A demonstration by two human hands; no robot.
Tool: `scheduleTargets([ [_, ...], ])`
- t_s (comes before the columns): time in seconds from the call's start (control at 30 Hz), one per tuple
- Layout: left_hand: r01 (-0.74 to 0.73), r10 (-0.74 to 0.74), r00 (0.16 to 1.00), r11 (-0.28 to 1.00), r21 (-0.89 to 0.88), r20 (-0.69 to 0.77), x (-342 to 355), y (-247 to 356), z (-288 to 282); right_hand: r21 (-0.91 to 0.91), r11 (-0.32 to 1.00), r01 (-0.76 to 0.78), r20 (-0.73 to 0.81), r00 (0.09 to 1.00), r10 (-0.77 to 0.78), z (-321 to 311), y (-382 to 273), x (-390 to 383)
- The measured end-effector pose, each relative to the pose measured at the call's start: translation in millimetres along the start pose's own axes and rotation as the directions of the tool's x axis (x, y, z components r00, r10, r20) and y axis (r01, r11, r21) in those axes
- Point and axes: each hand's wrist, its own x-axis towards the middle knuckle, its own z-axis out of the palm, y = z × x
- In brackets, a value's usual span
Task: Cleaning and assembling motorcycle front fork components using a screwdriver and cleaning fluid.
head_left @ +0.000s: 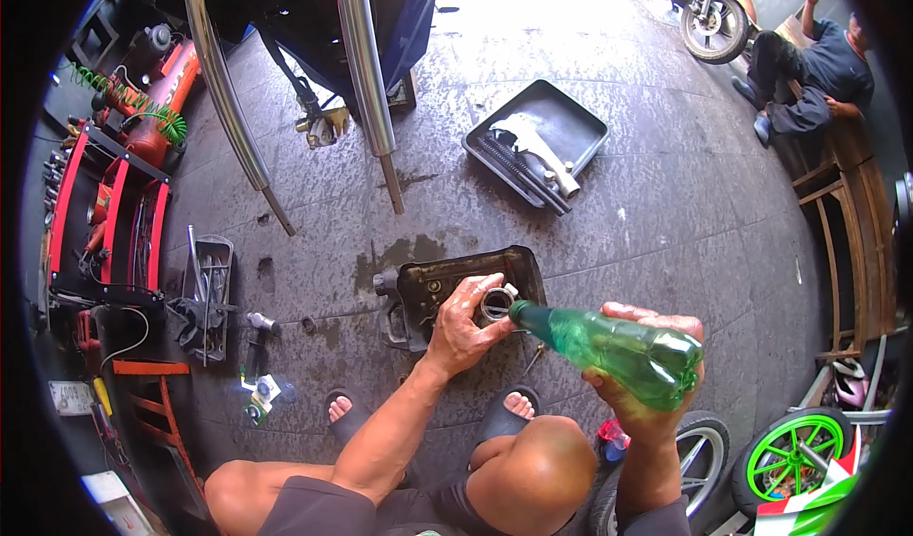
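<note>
My left hand (463, 327) is closed around a metal tube (497, 292), whose round open end faces up. In my right hand (651, 384) is a green clear-plastic bottle (613, 344), tilted so its neck points left. The bottle's mouth is right beside the tube's rim; whether liquid runs out I cannot tell. Beneath my left hand lies a dark drain pan (428, 284) with dirty residue on it. The lower part of the tube is hidden by my hand.
Two chrome fork tubes (357, 60) hang ahead from a motorcycle. A black tray (537, 108) holds a fork leg and springs. A red tool cart (105, 213) stands left, wheels (794, 455) lie at lower right. A person (818, 70) sits at far right near a scooter (713, 13).
</note>
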Motion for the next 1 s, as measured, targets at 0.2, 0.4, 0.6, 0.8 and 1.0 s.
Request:
scheduleTargets([
  [0.2, 0.069, -0.077, 0.996, 0.985, -0.159, -0.044, -12.0, 0.9, 10.4, -0.271, 0.956, 0.113, 0.171, 0.983, -0.068, -5.1, -16.3, 22.6],
  [0.4, -0.232, 0.235, 0.964, 0.972, 0.034, -0.128, -9.2, -7.4, 14.6, -0.074, 0.997, 0.018, 0.242, 0.97, 0.001, -6.7, -14.1, 33.6],
  [0.6, -0.343, 0.348, 0.937, 0.914, 0.218, 0.019, -2.3, 13.4, 9.2, -0.063, 0.996, -0.063, 0.343, 0.936, 0.081, -12.4, -28.4, 46.6],
  [0.8, -0.233, 0.252, 0.968, 0.913, 0.336, -0.014, -13.0, 20.2, 13.3, -0.131, 0.991, 0.029, 0.419, 0.908, 0.029, -4.5, -34.5, 45.3],
  [1.0, -0.269, 0.275, 0.961, 0.903, 0.336, 0.029, -5.2, 21.4, 10.5, -0.14, 0.988, 0.063, 0.422, 0.907, 0.002, 0.2, -39.2, 43.2],
])
